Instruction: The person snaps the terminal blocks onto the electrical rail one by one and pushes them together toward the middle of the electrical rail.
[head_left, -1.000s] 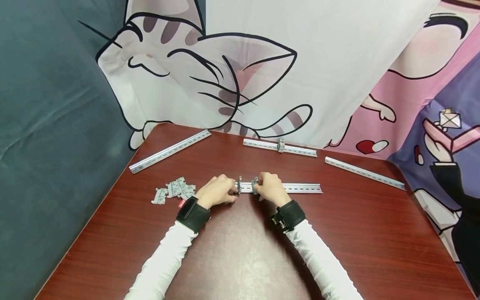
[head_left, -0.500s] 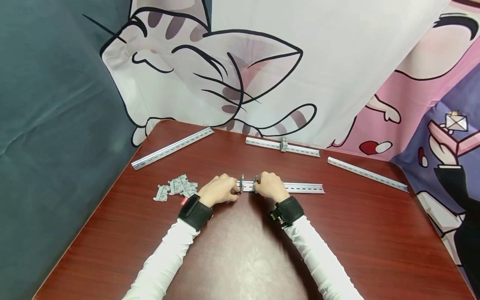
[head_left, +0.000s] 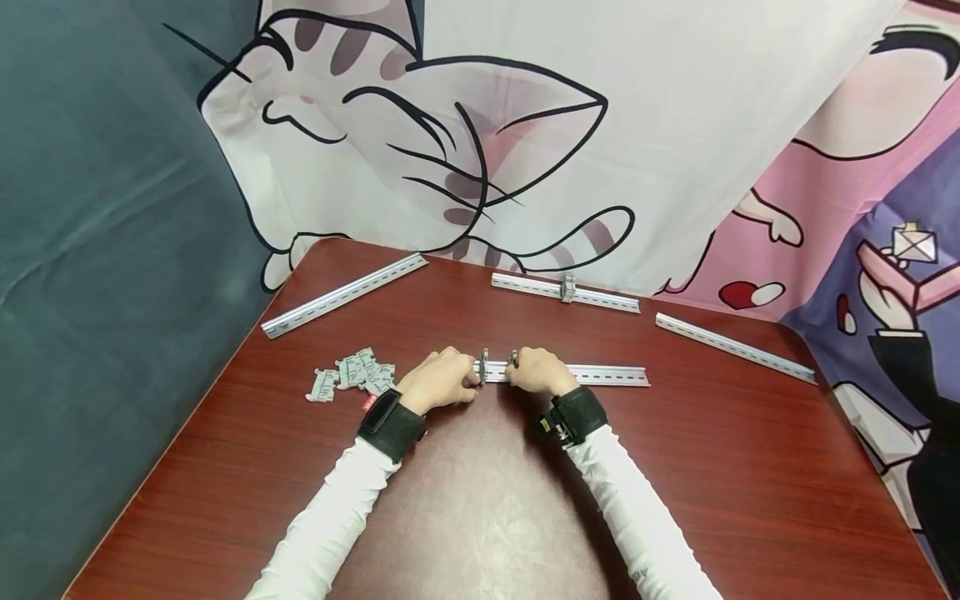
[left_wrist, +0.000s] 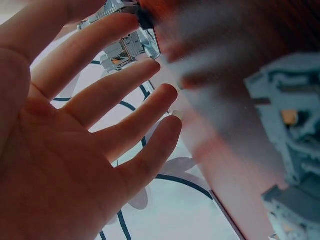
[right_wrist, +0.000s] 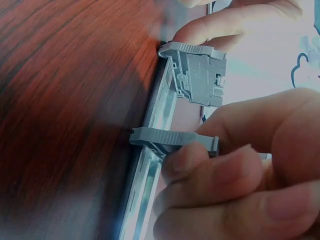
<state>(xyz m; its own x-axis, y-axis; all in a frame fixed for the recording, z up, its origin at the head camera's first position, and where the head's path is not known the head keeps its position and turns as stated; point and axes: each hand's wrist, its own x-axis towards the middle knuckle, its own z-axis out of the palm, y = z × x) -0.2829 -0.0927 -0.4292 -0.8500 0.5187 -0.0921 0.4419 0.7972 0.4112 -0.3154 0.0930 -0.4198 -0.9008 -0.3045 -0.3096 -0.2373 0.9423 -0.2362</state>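
1. My right hand [head_left: 542, 371] pinches the right block [right_wrist: 170, 136], a slim grey piece, its fingers curled and closed up narrow around it.
2. The right block sits across the near rail [head_left: 609, 376], a slotted silver strip running left to right on the table [head_left: 480, 508]; the rail's right part shows beyond my hand.
3. My left hand [head_left: 440, 380] is at the left end of the near rail, several fingers reaching out loosely; I cannot tell whether it grips the rail there.
4. The left block [right_wrist: 200, 75], grey too, stands on the same rail between my hands, just beside my left fingers and apart from the right block.
5. Left of my left hand, a cluster of grey blocks [head_left: 356, 372] lies flat, some overlapping.
6. Farther away, one rail [head_left: 345, 296] slants at the far left, another [head_left: 528, 286] lies at the far side carrying a grey block assembly [head_left: 568, 288], and a third rail [head_left: 735, 348] slants at the far right.
7. Behind the table hangs a cloth [head_left: 675, 108] printed with cartoon figures.
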